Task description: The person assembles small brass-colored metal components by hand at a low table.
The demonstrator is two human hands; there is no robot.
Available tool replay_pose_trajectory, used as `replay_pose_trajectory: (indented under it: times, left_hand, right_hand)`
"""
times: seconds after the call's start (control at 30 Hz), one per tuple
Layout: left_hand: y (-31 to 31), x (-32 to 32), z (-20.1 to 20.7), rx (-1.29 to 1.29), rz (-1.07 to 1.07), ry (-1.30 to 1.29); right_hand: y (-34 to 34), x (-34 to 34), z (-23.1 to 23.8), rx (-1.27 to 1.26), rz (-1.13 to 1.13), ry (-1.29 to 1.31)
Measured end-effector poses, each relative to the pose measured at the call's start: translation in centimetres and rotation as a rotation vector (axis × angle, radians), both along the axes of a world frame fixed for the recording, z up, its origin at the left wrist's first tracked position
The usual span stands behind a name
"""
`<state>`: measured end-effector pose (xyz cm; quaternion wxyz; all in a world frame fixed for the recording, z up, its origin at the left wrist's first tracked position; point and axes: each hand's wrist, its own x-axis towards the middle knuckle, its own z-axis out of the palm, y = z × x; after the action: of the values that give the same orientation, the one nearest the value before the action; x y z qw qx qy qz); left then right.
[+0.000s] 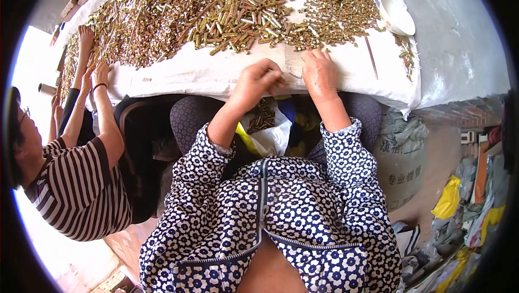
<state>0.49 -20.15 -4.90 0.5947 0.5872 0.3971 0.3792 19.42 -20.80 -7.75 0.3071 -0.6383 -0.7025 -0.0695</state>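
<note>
My left hand (257, 83) is raised over the table's near edge, fingers curled into a pinch. A small dark bit shows at its fingertips, too small to name. Beside it, my right hand (320, 74) rests on the white cloth (189, 74) with its fingers stretched forward, touching the near edge of a heap of short brass-coloured metal pieces (335, 20). Longer gold-coloured metal tubes (238, 14) lie piled to the left of these. Below my hands, between my knees, an open bag (270, 139) has more brass-coloured pieces (263, 117) in it.
A white bowl (397, 16) stands at the table's right end, near a thin brown stick (371, 57). On the left, a co-worker in a striped shirt (81, 185) reaches into the heap. A large printed sack (403, 157) and a litter of plastic bags (446, 198) lie to the right.
</note>
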Motion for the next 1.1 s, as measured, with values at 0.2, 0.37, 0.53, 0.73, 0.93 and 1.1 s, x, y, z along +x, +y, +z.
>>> replay_pose_trajectory:
  times: [0.2, 0.37, 0.53, 0.73, 0.93, 1.1]
  left_hand:
    - [1.9, -0.1, 0.1, 0.219, 0.169, 0.267]
    - [0.9, -1.1, 0.3, -0.162, 0.216, -0.173]
    - [0.4, -1.3, -0.3, -0.23, 0.214, -0.3]
    - [0.0, -1.2, -0.6, -0.269, 0.216, -0.381]
    - [-0.5, -0.9, -0.6, -0.287, 0.206, -0.421]
    - [-0.8, -0.7, -0.6, -0.271, 0.212, -0.45]
  right_hand:
    - [-0.3, -0.8, 0.0, -0.005, 0.01, 0.048]
    - [-0.5, -1.0, -1.8, -0.046, 0.056, 0.462]
    - [-1.1, -3.3, -0.6, -0.269, 0.2, 1.043]
    - [-2.0, -4.7, 0.8, -0.363, 0.329, 1.441]
    - [-2.4, -5.2, 0.6, -0.328, 0.383, 1.631]
    - [-2.6, -6.0, 0.6, -0.266, 0.392, 1.716]
